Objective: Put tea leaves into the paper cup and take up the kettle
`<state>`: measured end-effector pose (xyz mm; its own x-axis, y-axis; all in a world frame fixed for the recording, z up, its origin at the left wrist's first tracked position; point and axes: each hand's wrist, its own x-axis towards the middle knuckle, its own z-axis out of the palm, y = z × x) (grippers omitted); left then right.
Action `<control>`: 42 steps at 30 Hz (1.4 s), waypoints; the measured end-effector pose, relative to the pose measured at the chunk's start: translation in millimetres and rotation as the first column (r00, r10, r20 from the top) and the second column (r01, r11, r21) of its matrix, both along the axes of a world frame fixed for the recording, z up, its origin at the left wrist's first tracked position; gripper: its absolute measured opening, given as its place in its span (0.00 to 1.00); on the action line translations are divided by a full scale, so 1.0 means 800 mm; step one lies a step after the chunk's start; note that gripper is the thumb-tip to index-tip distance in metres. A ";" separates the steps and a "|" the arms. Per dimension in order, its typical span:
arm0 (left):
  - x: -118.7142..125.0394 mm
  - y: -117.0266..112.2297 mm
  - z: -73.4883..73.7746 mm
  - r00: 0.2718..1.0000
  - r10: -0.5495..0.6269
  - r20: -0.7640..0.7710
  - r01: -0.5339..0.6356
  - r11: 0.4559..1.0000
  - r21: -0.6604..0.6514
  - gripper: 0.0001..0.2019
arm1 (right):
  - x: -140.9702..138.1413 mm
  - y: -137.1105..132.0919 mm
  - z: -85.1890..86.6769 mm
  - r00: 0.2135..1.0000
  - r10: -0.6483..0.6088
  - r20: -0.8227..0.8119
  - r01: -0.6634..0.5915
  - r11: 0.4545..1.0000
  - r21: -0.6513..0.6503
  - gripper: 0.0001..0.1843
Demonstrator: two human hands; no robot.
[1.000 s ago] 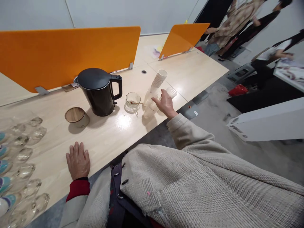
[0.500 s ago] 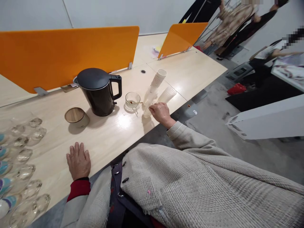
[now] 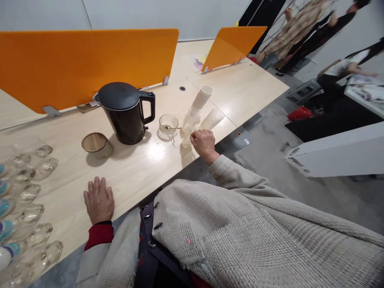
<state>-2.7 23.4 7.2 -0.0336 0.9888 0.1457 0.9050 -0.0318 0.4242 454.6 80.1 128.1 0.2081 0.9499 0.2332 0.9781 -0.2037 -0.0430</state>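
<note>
Obs: right hand [image 3: 204, 142] at the near edge of the pale wooden table [image 3: 144, 168], fingers curled shut round the low end of a short stack of clear plastic disposable cups [image 3: 212, 119]. Knuckles hide the fingertip contact. The stack is tilted, mouth toward 1 o'clock from the hand.

Tall leaning stack of white paper cups [image 3: 200, 99] at 12 o'clock, just beside the clear stack; whether they touch, cannot tell. Small ribbed glass cup with a spoon [image 3: 168, 125] near at 10 o'clock; black electric kettle [image 3: 126, 113] beyond, at 9 o'clock.

Left hand [image 3: 99, 199] palm down on the table, fingers loosely spread, holding nothing.

Judgement: thin walls should crush easily, so a light, even grip suits. Any motion is best kept off the 12 o'clock side, since the leaning white stack looks ready to topple
</note>
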 end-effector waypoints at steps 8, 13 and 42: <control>0.002 0.000 0.004 1.000 0.002 0.012 -0.002 1.000 0.003 0.29 | 0.012 -0.005 0.000 1.000 0.001 0.002 -0.001 0.986 0.168 0.09; -0.002 0.001 -0.001 0.999 -0.016 0.029 0.016 1.000 0.016 0.29 | 0.022 -0.012 0.018 1.000 -0.004 0.009 0.001 0.949 0.317 0.10; -0.025 -0.011 -0.043 0.984 0.022 0.175 -0.039 0.995 0.094 0.25 | -0.339 0.002 -0.096 0.409 0.905 -0.116 -0.900 0.422 0.112 0.15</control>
<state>-22.4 14.5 -27.1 -0.0963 0.9686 0.2294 0.8189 -0.0539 0.5713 183.2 81.4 51.2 -0.7346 0.6024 0.3123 0.5773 0.7967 -0.1787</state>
